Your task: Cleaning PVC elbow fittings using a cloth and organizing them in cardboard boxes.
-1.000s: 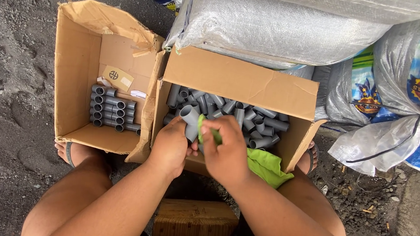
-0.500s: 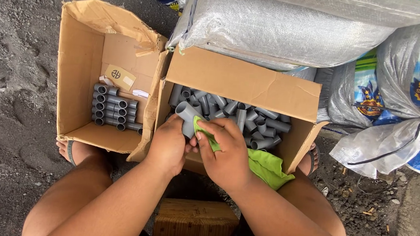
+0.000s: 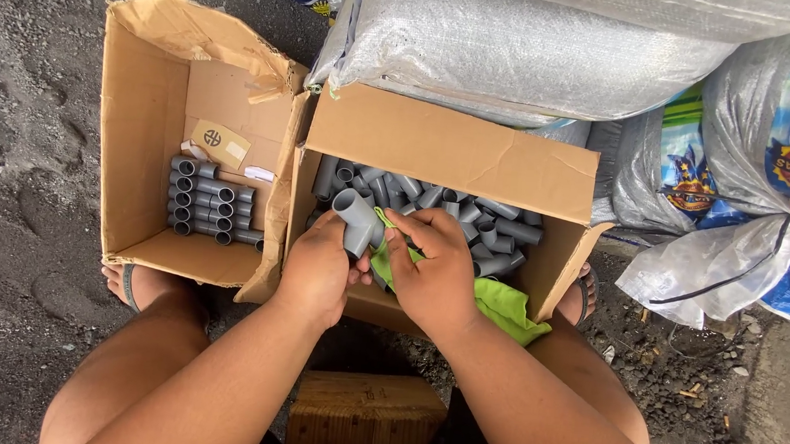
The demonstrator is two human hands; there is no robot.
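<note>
**A:** so what's in the hands there?

**B:** one grey tee fitting (image 3: 355, 217), a plastic pipe piece, held just above the near edge of the right box (image 3: 447, 151). The left hand (image 3: 321, 271) has its fingers wrapped around the stem from below. The right hand (image 3: 433, 272) is pressed up beside it, fingers clenched on a green cloth (image 3: 492, 300) that touches the fitting and trails off over the box's front edge.

**A:** how many boxes, two?

**B:** yep, two cardboard ones side by side, touching, both with flaps open. The right one has a loose heap of the same grey fittings (image 3: 471, 214), too jumbled to count. The left box (image 3: 141, 108) has a neat stack (image 3: 210, 212) against its back wall, roughly a dozen open ends showing, and one paper tag (image 3: 220, 142) stuck above it.

**A:** and around it?

**B:** no worktop, it's all on dark gravelly ground (image 3: 17, 127). Person's sitting low, one sandalled foot (image 3: 132, 281) by the left box, another just past the right one. One wooden block (image 3: 365, 422) between the knees. Behind the boxes there's a big silver woven sack (image 3: 541, 36) resting on the right box's back flap, plus a couple of printed blue sacks (image 3: 775, 167) off to the right.
</note>
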